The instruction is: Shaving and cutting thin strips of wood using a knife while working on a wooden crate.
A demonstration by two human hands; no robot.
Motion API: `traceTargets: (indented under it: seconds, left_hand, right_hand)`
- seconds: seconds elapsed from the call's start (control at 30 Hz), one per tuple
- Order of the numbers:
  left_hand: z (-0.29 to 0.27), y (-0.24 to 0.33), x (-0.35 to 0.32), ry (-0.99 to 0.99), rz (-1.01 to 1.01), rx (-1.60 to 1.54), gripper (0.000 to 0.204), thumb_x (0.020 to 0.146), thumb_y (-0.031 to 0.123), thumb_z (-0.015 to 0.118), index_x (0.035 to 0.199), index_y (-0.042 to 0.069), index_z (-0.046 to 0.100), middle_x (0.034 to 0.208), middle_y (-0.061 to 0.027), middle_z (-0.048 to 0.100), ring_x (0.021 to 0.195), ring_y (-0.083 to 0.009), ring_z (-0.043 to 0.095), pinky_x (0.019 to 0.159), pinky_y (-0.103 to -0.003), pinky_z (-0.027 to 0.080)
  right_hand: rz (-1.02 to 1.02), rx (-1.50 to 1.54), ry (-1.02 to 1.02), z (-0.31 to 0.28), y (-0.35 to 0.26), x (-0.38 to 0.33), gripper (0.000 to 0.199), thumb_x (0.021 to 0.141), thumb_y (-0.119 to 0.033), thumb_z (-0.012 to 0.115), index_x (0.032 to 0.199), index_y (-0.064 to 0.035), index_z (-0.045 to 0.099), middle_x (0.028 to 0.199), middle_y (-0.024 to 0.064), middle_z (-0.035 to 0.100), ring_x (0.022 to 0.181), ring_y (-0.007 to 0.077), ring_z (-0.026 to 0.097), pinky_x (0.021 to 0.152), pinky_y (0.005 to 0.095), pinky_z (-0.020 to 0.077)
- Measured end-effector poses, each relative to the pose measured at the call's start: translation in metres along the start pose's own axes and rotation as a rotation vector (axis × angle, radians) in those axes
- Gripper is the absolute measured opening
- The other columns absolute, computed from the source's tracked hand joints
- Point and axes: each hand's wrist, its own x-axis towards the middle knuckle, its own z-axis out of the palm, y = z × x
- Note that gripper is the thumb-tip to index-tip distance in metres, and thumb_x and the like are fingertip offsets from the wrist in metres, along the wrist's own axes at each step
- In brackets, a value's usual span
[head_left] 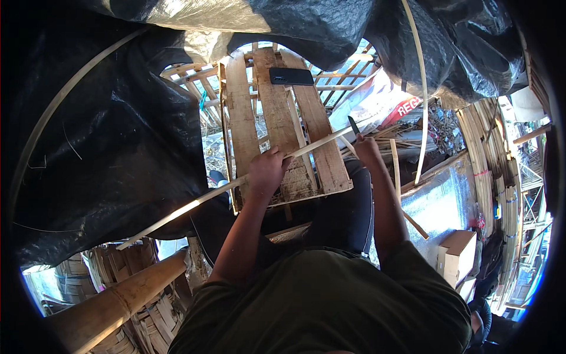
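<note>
A long, pale bamboo strip (200, 200) runs slantwise across a wooden slatted bench (239, 106). My left hand (268, 170) is closed around the strip near the bench's near side. To the right, my right hand (368, 150) grips a knife, its dark blade (354, 125) pointing up and away beside the strip's far part. Whether the blade touches the strip cannot be made out. The knife's handle is mostly hidden in my fingers. A dark phone (292, 76) lies on the far end of the bench slats.
Black plastic sheeting (118, 135) hangs at the left and across the top. A thick bamboo pole (124, 298) lies at lower left. On the right are a cardboard box (457, 256), a shiny silver sheet (439, 197) and bundled bamboo strips (480, 159). A white-and-red sack (371, 97) lies beyond the bench.
</note>
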Motion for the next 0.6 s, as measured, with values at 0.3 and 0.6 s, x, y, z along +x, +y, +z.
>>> traceTargets:
  seconds: [0.3,0.6]
  left_hand:
    - [-0.003,0.0,-0.001,0.016,0.001,-0.043,0.031,0.085,0.04,0.069,0.083,0.009,0.07,0.078,-0.0068,0.06,0.067,-0.0281,0.064,0.062,-0.039,0.052]
    - [-0.003,0.001,-0.002,0.035,0.022,0.013,0.032,0.086,0.041,0.067,0.082,0.009,0.068,0.08,-0.005,0.06,0.068,-0.025,0.065,0.063,-0.037,0.052]
  right_hand:
    - [-0.117,-0.075,-0.247,0.025,0.018,0.014,0.032,0.093,-0.023,0.057,0.102,0.0059,0.066,0.081,0.0238,0.067,0.074,0.0324,0.07,0.064,0.0434,0.0565]
    - [0.071,0.239,-0.018,-0.012,0.015,0.026,0.041,0.098,-0.031,0.045,0.094,0.005,0.063,0.061,0.0112,0.058,0.059,0.0219,0.063,0.055,0.0403,0.0543]
